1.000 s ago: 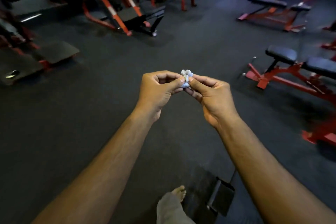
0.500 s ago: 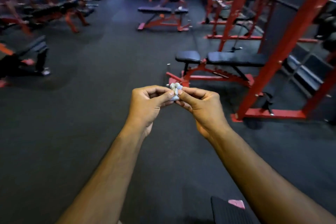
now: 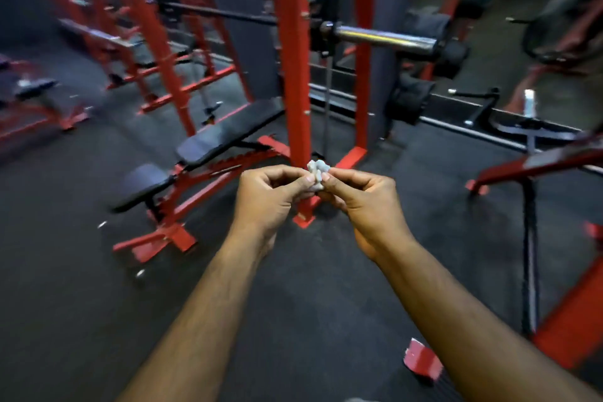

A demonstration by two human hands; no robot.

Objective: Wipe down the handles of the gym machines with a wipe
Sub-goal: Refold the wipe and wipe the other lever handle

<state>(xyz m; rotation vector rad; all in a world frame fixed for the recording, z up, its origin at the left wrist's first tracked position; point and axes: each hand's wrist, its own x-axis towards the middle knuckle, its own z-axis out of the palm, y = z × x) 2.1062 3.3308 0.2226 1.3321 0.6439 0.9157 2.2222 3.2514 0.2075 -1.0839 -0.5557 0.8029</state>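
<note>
A small crumpled white wipe [image 3: 317, 173] sits between my two hands at the middle of the view. My left hand [image 3: 270, 196] pinches it from the left with thumb and curled fingers. My right hand [image 3: 362, 199] pinches it from the right. Straight ahead stands a red squat rack [image 3: 292, 75] with a barbell [image 3: 381, 37] resting across it at about head height, its chrome sleeve pointing right. Both hands are well short of the bar.
A black padded bench on a red frame [image 3: 208, 153] stands left of the rack post. More red racks [image 3: 143, 26] line the left. A red frame with a black upright [image 3: 530, 238] stands on the right. Dark rubber floor [image 3: 65, 271] lies around.
The view has swung right, so the rack and barbell now stand straight ahead and closer. Both hands keep the same pinch on the wipe.
</note>
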